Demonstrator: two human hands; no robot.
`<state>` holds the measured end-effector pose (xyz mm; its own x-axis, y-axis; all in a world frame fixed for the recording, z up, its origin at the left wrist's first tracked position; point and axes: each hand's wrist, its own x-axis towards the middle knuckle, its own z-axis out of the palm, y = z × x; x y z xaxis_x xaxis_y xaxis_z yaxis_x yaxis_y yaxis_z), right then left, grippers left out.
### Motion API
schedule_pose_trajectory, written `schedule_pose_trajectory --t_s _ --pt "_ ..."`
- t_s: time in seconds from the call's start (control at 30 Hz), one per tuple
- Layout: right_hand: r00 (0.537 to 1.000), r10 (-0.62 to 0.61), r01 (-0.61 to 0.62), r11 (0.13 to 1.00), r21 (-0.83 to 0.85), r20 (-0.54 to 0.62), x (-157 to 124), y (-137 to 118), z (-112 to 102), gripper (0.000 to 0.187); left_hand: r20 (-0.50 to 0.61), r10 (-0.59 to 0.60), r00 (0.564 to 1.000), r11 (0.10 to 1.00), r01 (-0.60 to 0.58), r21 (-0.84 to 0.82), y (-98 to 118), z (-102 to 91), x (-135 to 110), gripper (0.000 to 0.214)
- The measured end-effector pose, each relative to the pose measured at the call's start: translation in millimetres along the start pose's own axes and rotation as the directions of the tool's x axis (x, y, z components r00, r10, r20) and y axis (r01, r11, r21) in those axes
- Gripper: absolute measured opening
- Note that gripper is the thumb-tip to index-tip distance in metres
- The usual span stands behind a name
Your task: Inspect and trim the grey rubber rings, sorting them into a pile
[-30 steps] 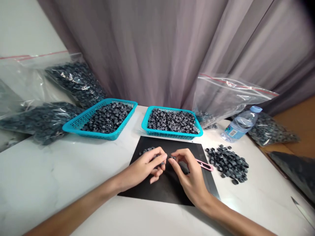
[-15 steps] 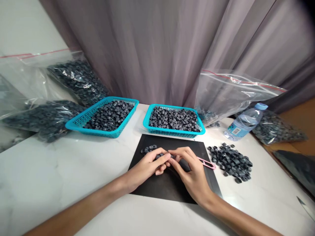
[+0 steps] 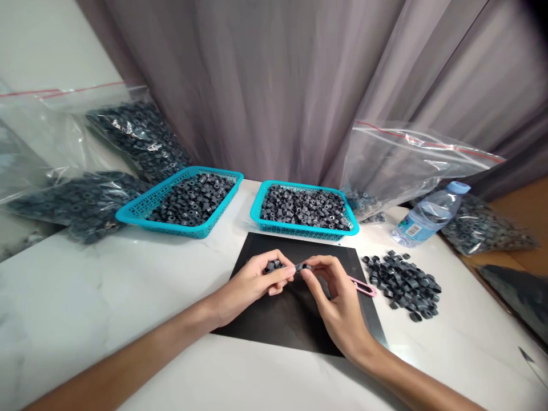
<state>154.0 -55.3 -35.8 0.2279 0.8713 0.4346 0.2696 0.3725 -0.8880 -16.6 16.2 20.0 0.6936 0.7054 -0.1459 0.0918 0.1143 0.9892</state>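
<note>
Over the black mat, my left hand is closed around several small dark-grey ring-like pieces. Its thumb and index finger meet at the tip. My right hand pinches one small dark piece with a hole, just beside the left fingertips. Whether that piece also touches the left fingers I cannot tell. A pink cutter-like tool lies partly behind my right hand, at the mat's right edge. To the right of the mat, a loose pile of dark pieces rests on the white table.
Two blue baskets, a left one and a right one, hold many dark pieces behind the mat. A water bottle leans at the right. Clear bags of pieces stand at the left and right, before a grey curtain.
My hands have drawn slightly apart, and a dark piece now shows at my right fingertips. The pieces seen beyond my left hand on the mat no longer show there.
</note>
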Motion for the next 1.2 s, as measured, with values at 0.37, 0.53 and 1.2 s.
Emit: schedule_pose_trajectory --t_s 0.37,0.53,1.2 --pt "0.996 -0.059 0.066 0.992 -0.106 0.069 3 -9 -5 0.009 -0.003 0.07 0.998 0.982 -0.069 0.179 4 0.1 -2 0.023" --pt "0.998 -0.046 0.049 0.996 -0.08 0.032 0 -8 -4 0.014 -0.022 0.084 0.996 0.971 -0.076 0.227 6 1.3 -1 0.022" --pt "0.996 -0.026 0.03 0.998 -0.05 0.088 1 -9 -3 0.009 -0.074 0.14 0.987 0.972 -0.123 0.201 -14 10.4 -2 0.027"
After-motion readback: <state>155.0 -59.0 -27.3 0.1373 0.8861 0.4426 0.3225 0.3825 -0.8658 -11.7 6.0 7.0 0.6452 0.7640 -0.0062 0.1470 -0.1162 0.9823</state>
